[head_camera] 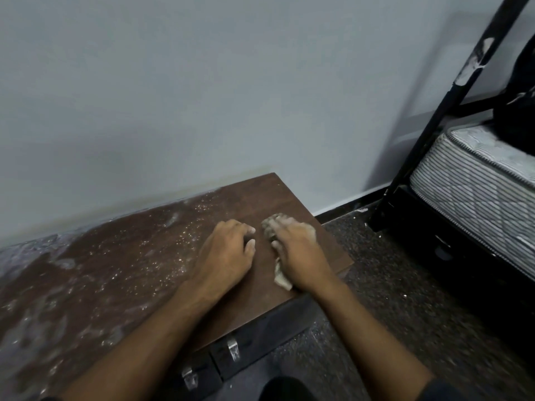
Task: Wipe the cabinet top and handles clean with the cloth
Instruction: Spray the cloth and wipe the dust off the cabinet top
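Right hand (298,250) pressing cloth (279,274) flat on dusty cabinet top (144,256), fingers spread. Left hand (228,250) resting alongside, fingers loosely curled, empty. Soft, limp cloth; best bunched under palm.

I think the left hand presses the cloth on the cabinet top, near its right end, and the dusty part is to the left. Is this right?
Not quite: the head view shows the right hand pressing the cloth on the cabinet top. The left hand rests beside it. The rest is correct.
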A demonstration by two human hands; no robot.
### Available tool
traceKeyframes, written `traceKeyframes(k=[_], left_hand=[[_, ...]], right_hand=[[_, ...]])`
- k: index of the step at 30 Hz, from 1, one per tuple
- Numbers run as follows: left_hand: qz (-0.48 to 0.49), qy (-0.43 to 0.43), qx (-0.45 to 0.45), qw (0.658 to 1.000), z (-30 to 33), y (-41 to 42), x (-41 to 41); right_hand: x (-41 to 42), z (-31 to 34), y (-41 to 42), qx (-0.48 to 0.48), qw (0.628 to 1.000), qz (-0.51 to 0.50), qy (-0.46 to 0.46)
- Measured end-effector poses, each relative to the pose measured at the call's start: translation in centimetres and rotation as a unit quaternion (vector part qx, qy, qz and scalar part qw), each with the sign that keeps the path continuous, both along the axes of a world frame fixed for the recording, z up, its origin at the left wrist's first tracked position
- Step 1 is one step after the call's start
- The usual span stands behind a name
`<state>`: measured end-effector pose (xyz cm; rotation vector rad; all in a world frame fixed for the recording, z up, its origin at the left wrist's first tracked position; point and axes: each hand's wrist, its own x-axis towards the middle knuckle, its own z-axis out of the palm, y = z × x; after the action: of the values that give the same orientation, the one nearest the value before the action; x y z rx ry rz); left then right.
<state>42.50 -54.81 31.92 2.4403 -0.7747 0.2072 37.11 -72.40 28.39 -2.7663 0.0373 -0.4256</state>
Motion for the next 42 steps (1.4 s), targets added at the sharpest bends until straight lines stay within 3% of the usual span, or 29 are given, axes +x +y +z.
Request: traceKeyframes(k=[3, 8, 14, 21, 25, 29, 37, 42], left_hand=[[0.000, -0.001, -0.003, 1.000, 0.4, -0.4, -0.5], [-0.006, -0.003, -0.001, 1.000, 0.3, 0.4, -1.5], [-0.015, 0.001, -0.005, 1.000, 0.4, 0.3, -2.4], [0.029, -0.008, -0.001, 1.000, 0.9, 4.4, -2.9], [0.065, 0.004, 0.004, 0.998, 0.7, 6.4, -2.9], [0.083, -0.002, -0.003, 0.997, 0.4, 7.6, -2.7], [0.101, 0.010, -0.002, 0.995, 0.3, 8.4, -2.2], [0.107, -0.004, -0.003, 0.994, -0.2, 8.3, -0.9]], right_hand=[[-1.3, 0.0, -0.8, 0.005, 1.000, 0.031, -0.001], [-1.3, 0.2, -4.6, 0.014, 0.991, -0.134, 0.006], [-4.7, -0.5, 1.4, 0.010, 1.000, 0.004, -0.010], [0.4, -0.2, -0.3, -0.005, 0.993, -0.115, -0.001], [-2.6, 0.1, 5.1, 0.032, 0.999, -0.002, 0.003], [-4.9, -0.9, 8.0, -0.001, 0.992, 0.127, 0.005], [4.7, 0.0, 6.5, -0.011, 1.000, 0.007, 0.018], [1.8, -0.6, 8.5, 0.012, 0.994, 0.106, 0.007]])
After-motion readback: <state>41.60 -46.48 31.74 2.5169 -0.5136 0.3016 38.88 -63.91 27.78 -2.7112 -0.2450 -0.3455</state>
